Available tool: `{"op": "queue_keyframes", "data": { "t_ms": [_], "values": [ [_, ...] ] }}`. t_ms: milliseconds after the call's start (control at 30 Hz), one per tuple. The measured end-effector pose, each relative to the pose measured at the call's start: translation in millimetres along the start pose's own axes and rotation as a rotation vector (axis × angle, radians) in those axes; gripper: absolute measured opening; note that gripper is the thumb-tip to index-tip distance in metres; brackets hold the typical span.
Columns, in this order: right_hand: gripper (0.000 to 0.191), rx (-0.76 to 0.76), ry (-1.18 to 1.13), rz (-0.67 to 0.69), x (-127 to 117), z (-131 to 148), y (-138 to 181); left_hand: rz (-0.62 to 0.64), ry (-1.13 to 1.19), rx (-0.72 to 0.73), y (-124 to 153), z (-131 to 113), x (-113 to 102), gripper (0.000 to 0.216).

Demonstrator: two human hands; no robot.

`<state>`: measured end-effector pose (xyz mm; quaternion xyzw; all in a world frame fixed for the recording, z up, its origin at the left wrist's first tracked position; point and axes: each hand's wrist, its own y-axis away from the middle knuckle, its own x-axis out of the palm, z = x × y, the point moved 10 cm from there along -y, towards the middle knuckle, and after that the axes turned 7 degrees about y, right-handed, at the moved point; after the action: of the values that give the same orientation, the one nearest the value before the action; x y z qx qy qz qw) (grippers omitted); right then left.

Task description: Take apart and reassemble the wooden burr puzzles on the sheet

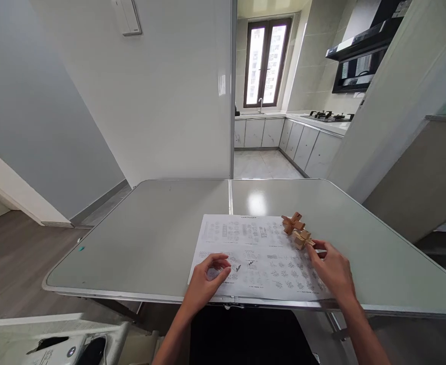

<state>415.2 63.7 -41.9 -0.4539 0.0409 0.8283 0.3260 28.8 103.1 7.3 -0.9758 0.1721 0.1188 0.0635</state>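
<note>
A printed sheet of diagrams (259, 253) lies on a grey folding table (150, 238), near its front edge. Two small wooden interlocking puzzles rest at the sheet's right side: one (293, 223) farther away, one (302, 239) closer. My right hand (331, 269) reaches to the closer puzzle, fingertips touching or pinching it. My left hand (206, 281) hovers over the sheet's lower left part, fingers loosely curled with nothing in them.
The table's seam (230, 196) runs down its middle. Beyond it a white wall (150, 91) and a doorway into a kitchen with cabinets (306, 144). A white object (51, 339) sits low at the front left, below the table edge.
</note>
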Motion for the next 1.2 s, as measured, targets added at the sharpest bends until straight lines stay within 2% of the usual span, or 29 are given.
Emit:
{"op": "queue_keyframes", "data": {
  "t_ms": [200,333,400,467,500,667,900,1200],
  "values": [
    [0.047,0.023,-0.001,0.021,0,-6,4,-0.010,-0.024,-0.016,-1,3,-1,0.031],
    [0.045,0.057,-0.039,-0.022,-12,-5,16,-0.009,-0.031,-0.021,-1,3,-1,0.033],
    [0.043,0.073,-0.063,-0.094,-23,4,28,-0.008,-0.032,-0.019,-1,2,0,0.032],
    [0.042,0.045,-0.112,-0.165,-30,23,40,-0.011,-0.033,-0.018,-2,2,0,0.031],
    [0.041,0.010,-0.159,-0.159,-28,35,46,-0.014,-0.034,-0.018,-2,2,-1,0.031],
    [0.037,-0.171,-0.407,0.137,10,95,64,-0.020,-0.033,-0.025,-2,3,-1,0.031],
    [0.041,-0.302,-0.431,0.387,39,119,74,-0.021,-0.034,-0.026,1,2,-1,0.030],
    [0.043,-0.282,-0.450,0.383,40,113,74,-0.050,-0.012,-0.014,0,5,-3,0.030]
  ]
}}
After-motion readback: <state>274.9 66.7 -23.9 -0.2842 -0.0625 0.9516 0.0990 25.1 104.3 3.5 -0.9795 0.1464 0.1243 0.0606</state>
